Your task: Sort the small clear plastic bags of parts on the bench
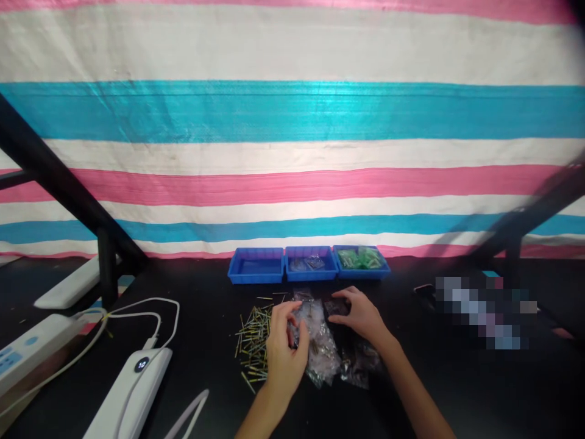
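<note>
A heap of small clear plastic bags (325, 349) lies on the black table (210, 341) in front of me. My left hand (284, 347) pinches the left edge of one bag, fingers curled on it. My right hand (361, 314) rests on the far right part of the heap, fingers pressing a dark bag (337, 306). Left of the bags lies a scatter of thin yellow-green pins (253, 344). Behind the heap stand three blue trays: the left tray (256, 266) looks bare, the middle tray (311, 264) holds clear bags, the right tray (361, 261) holds green pieces.
A white power bank (132, 390) with white cables lies at the near left, next to a white power strip (27, 350). Black frame posts (108, 268) rise at left and right. A striped tarp (292, 122) hangs behind the table. A blurred patch sits at right.
</note>
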Demonstrator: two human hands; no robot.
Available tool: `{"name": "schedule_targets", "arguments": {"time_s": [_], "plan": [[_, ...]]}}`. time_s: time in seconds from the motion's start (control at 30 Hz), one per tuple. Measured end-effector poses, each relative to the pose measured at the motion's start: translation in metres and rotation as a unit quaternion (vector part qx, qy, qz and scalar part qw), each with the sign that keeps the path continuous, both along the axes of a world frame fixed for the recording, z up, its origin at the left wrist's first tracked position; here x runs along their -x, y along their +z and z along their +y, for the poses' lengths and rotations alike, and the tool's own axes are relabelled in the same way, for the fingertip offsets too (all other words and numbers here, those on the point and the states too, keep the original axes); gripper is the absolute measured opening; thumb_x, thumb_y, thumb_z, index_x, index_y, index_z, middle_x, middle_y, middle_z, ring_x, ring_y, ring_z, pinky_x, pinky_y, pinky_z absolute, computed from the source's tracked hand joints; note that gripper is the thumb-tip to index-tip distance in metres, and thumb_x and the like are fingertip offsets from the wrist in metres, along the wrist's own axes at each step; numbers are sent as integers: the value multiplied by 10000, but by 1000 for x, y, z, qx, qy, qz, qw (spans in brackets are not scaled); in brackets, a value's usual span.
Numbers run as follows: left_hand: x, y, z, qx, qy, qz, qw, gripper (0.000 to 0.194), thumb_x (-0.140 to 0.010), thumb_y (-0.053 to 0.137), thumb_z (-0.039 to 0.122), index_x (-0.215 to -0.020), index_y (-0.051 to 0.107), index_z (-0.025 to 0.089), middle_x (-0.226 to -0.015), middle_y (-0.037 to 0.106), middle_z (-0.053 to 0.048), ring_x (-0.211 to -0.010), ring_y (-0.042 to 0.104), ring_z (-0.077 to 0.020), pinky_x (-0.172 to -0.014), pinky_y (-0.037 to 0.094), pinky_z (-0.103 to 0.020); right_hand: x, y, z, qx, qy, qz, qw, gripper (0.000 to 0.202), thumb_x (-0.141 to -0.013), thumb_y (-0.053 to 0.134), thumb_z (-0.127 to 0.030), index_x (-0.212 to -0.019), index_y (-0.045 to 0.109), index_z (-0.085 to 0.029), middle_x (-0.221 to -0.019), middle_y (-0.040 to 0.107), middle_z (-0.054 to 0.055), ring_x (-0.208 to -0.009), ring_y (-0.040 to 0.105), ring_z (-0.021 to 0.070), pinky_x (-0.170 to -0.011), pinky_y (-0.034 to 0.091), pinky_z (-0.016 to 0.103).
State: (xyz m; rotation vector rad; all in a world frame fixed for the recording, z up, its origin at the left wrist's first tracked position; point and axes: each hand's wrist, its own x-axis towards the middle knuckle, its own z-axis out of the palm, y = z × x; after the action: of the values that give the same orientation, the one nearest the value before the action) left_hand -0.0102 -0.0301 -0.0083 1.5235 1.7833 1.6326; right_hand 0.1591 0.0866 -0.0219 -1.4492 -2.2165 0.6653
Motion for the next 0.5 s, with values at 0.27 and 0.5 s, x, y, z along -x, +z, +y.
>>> {"name": "schedule_targets", "arguments": {"time_s": [0.27,0.5], "plan": [[0,5,1,14,-9,16,1000,171,-833,435,184,-979,524,196,-865,490,-19,-534,424,-70,-495,380,-209,-5,-8,-6,-22,-48,17,998,144,-669,642,-374,-641,653,-233,-718,587,5,-592,531,123,-495,316,231],[3,4,2,47,-37,28,998,239,-819,494,244,-1053,535,209,-902,542,-36,-667,509,-118,-524,410,-222,5,8,-13,68,-49,226,971,241,-756,558,-448,-744,577,-209,-647,616,-5,-478,517,107,-473,356,232]]}}
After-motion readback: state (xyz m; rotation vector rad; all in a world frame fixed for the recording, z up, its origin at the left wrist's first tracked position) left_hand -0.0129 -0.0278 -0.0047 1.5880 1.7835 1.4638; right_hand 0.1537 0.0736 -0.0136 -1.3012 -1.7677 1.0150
